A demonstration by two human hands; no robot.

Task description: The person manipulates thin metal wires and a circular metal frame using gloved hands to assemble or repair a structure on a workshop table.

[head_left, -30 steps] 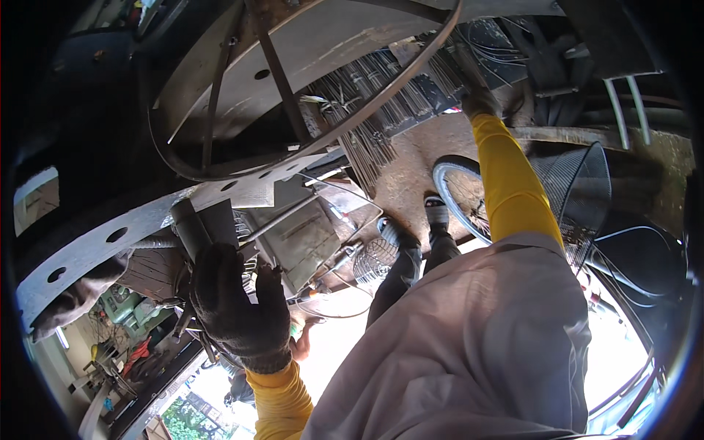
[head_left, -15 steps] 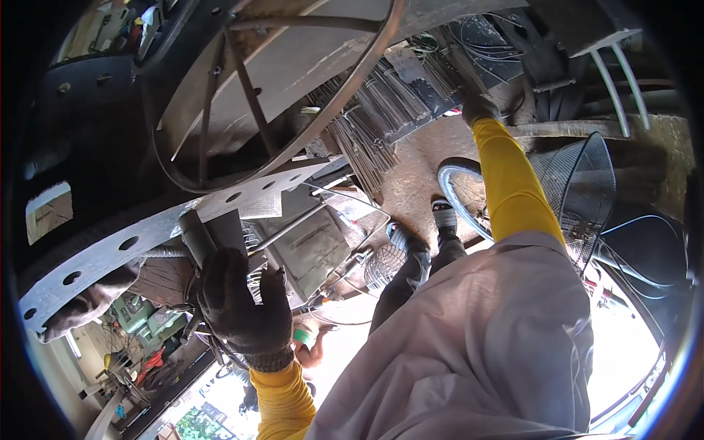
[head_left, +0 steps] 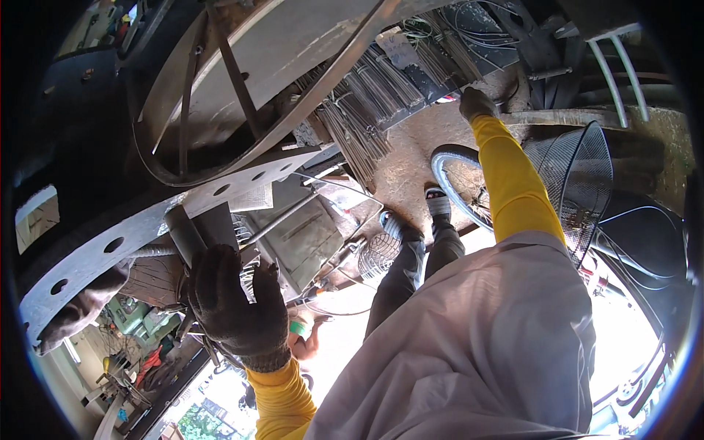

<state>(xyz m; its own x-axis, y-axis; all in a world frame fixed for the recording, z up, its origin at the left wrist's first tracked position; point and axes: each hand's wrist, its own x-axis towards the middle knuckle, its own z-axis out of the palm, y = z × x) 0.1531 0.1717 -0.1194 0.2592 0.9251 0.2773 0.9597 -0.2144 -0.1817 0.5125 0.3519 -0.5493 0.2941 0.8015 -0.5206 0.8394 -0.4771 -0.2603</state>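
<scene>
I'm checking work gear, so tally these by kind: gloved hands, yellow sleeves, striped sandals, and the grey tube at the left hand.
Gloved hands (left hand, right hand): 2
Yellow sleeves (left sleeve, right sleeve): 2
Striped sandals (left sandal, right sandal): 2
Grey tube: 1
Total: 7

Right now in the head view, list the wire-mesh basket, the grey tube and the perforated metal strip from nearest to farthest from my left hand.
From your left hand:
1. Grey tube: right at the gloved fingers, toward the picture's top left.
2. Perforated metal strip: upper left, by the tube's far end.
3. Wire-mesh basket: far across, on the right.
</scene>
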